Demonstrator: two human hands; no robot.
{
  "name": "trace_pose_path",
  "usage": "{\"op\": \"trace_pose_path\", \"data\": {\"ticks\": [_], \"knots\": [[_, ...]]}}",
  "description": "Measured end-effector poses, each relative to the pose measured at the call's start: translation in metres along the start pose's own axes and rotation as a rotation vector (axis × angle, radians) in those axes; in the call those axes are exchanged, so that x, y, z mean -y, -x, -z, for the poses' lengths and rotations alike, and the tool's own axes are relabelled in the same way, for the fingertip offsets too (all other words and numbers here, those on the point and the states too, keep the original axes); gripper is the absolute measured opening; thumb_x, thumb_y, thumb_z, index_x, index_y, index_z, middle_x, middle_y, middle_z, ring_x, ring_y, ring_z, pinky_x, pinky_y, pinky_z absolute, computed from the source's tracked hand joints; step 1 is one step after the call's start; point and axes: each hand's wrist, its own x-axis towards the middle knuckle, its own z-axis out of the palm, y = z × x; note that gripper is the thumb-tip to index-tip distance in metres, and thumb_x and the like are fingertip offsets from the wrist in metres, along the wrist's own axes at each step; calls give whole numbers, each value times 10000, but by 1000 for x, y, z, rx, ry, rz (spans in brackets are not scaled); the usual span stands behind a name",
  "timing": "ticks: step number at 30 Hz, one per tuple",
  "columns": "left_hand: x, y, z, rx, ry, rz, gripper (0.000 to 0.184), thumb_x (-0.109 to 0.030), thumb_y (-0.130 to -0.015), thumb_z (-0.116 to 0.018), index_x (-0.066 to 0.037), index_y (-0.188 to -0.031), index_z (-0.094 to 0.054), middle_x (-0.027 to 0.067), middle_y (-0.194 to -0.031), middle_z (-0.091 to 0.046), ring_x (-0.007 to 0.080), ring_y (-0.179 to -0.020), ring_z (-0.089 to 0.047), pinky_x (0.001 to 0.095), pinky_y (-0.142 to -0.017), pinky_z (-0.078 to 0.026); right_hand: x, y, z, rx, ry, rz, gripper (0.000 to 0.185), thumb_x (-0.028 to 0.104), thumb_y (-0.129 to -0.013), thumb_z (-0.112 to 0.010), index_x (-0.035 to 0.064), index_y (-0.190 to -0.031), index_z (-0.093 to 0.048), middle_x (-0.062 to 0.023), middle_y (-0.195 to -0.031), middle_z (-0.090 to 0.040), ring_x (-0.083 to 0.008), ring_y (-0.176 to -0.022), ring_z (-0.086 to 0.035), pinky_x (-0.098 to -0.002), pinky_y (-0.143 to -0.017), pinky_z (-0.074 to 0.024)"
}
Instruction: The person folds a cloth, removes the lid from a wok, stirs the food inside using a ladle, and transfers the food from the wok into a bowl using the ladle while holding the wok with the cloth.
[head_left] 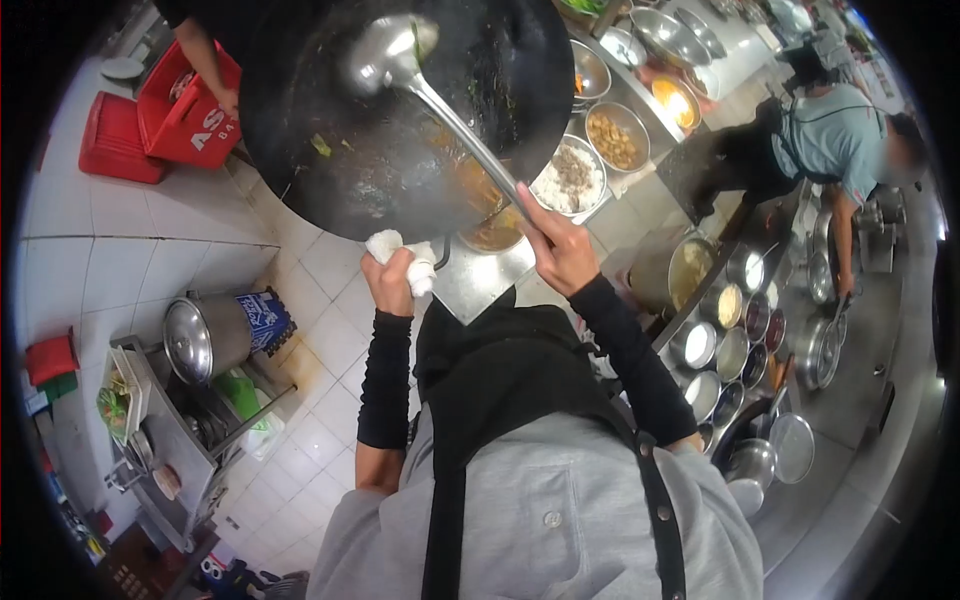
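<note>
A big black wok [370,170] fills the top of the view, its inside wet with steam, reddish liquid and scraps of green. My left hand [389,282] is closed round a folded white cloth [405,262] at the wok's near edge, by a dark metal loop handle [444,252]. The long metal ladle [455,125] is gripped by my right hand [560,245] near the end of its handle. Its bowl rests over the wok's far inside, with a bit of green in it. Beside the wok's near rim is a bowl of orange-brown sauce [497,238], partly hidden.
To the right stand a bowl of white food with brown topping [570,178], a bowl of brown chunks [617,137] and several seasoning pots [730,305]. A co-worker [820,140] works further right. Another person's arm [208,65] reaches to red crates [190,125] at left.
</note>
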Motion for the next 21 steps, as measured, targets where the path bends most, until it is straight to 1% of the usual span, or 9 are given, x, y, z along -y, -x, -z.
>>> {"op": "trace_pose_path", "data": {"ticks": [2, 3, 5, 8, 9, 10, 15, 18, 21], "knots": [[4, -7, -2, -32, -23, -108, 59, 8, -821, -552, 14, -762, -559, 33, -675, -551, 152, -556, -550, 323, -510, -434, -24, 57, 2, 36, -6, -57, 582, 74, -972, -654, 174, -1530, -523, -199, -807, -613, -392, -713, -614, -481, -658, -488], [9, -9, 1, -21, -46, -105, 55, 4, -821, -554, 16, -768, -560, 39, -679, -559, 155, -554, -550, 323, -510, -432, -27, 93, 15, 122, 47, -161, 597, 15, -957, -656, 98, -1531, -513, -221, -963, -691, -384, -817, -659, -408, -755, -529], [14, -12, 8, -1, -98, -106, 47, -2, -823, -558, 20, -781, -562, 51, -686, -576, 162, -551, -549, 324, -510, -429, -13, 137, 44, 124, 16, -252, 572, -10, -946, -660, 86, -1501, -561, -207, -1013, -734, -279, -816, -721, -353, -809, -558], [1, -9, 4, -50, -104, -96, 68, -17, -816, -565, 29, -766, -568, 70, -694, -601, 175, -545, -552, 325, -508, -433, 9, 131, 76, 143, 76, -211, 554, -24, -934, -661, 83, -1474, -596, -176, -891, -721, -235, -685, -672, -335, -716, -549], [-3, -7, 4, -28, -83, -74, 51, -6, -819, -566, 21, -777, -575, 71, -707, -605, 174, -553, -569, 318, -506, -445, 16, 111, 70, 106, 43, -228, 561, -29, -922, -667, 99, -1465, -613, -128, -772, -669, -218, -612, -605, -321, -645, -518], [-6, -6, 3, -4, -58, -50, 38, 4, -822, -567, 13, -789, -582, 72, -721, -609, 173, -561, -587, 311, -504, -457, 17, 90, 54, 37, -22, -192, 557, -22, -920, -675, 110, -1459, -620, -109, -706, -603, -221, -583, -564, -329, -613, -491], [-1, -9, 0, 24, -79, -43, 62, 11, -829, -567, 7, -770, -588, 84, -737, -629, 173, -548, -596, 307, -484, -461, -2, 0, -8, -118, -7, 6, 606, 23, -942, -678, 140, -1520, -539, -181, -836, -631, -328, -667, -596, -390, -650, -484], [-18, -5, -15, -16, -41, -18, 97, -21, -802, -561, 35, -723, -574, 88, -708, -634, 173, -530, -568, 323, -489, -439, -31, 59, -1, 48, 87, -145, 605, 13, -942, -677, 115, -1520, -534, -199, -910, -670, -343, -714, -631, -391, -676, -507], [-3, -18, -5, 19, -31, 24, 71, -11, -807, -560, 30, -752, -578, 89, -705, -634, 169, -527, -568, 322, -472, -436, -28, 128, 27, -13, 42, -71, 588, -12, -927, -685, 94, -1494, -568, -201, -848, -656, -312, -682, -630, -383, -669, -506]]}}
